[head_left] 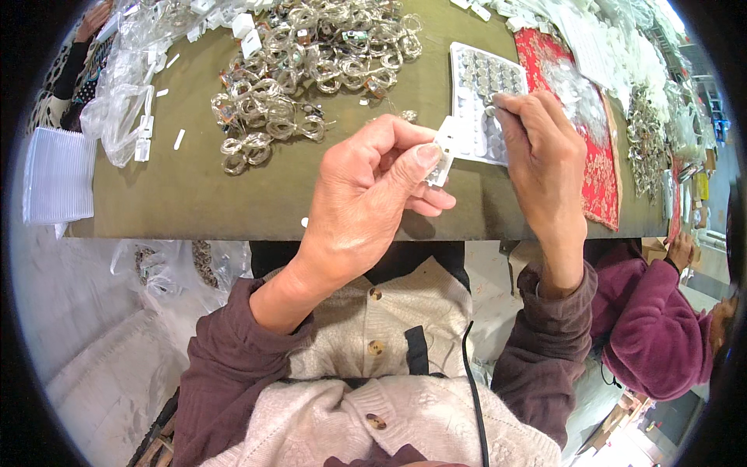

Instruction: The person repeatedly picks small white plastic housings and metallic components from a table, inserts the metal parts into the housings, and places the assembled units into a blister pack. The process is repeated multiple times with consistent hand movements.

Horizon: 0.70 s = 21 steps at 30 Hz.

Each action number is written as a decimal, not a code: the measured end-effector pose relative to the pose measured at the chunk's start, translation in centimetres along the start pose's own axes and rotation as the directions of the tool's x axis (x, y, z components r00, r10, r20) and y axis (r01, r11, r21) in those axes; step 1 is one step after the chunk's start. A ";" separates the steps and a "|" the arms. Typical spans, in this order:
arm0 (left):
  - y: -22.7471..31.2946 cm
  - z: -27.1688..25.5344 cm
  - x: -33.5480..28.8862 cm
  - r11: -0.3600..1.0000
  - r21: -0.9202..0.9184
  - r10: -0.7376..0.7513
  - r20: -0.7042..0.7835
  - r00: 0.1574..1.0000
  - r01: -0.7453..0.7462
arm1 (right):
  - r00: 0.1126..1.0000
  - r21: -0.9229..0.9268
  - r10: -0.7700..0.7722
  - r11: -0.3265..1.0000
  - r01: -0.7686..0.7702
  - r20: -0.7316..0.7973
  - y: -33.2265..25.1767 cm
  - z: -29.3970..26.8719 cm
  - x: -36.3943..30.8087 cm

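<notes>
Between its thumb and fingers, my left hand [366, 187] grips a small white plastic battery case [442, 167], open, with its inside partly covered by the thumb. My right hand [545, 148] is over a white tray [459, 152] of round silver coin cells [490, 71]. Its thumb and forefinger are pinched together, with what looks like one coin cell [490, 111] at their tips; the other fingers are curled in. The tray lies right of the battery case, partly hidden by my right hand.
Bundles of coiled wire lights [311, 70] are heaped across the table [194, 202]. At left lie clear plastic bags [117, 117] and a stack of white sheets [58, 179]. Red patterned cloth [599, 171] lies beyond the tray. A person in a maroon top [654, 335] sits at right.
</notes>
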<state>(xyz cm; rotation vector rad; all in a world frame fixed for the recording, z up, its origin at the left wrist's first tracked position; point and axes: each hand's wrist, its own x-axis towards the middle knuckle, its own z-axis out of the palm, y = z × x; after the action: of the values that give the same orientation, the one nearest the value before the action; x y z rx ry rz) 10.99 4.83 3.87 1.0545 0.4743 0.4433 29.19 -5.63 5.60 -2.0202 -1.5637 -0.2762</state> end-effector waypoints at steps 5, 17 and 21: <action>-0.2 -0.2 0.0 0.999 0.034 0.032 0.016 0.999 -0.032 | 0.994 -0.122 0.060 0.991 -0.049 0.092 -0.3 0.2 -0.1; 0.0 -0.5 0.0 0.997 0.019 0.071 0.005 0.997 -0.071 | 0.948 0.276 0.304 0.907 -0.318 0.093 -3.8 -1.4 -2.4; -0.1 -0.3 -0.1 0.992 0.101 0.080 0.007 0.997 -0.080 | 0.968 0.396 0.248 0.891 -0.220 -0.022 -6.3 -0.2 -3.7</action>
<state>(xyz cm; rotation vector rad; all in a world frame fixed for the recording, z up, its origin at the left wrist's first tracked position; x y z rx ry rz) 10.74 4.97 3.63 1.1748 0.4570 0.4928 22.23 -7.82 5.87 -1.8312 -1.1997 0.0569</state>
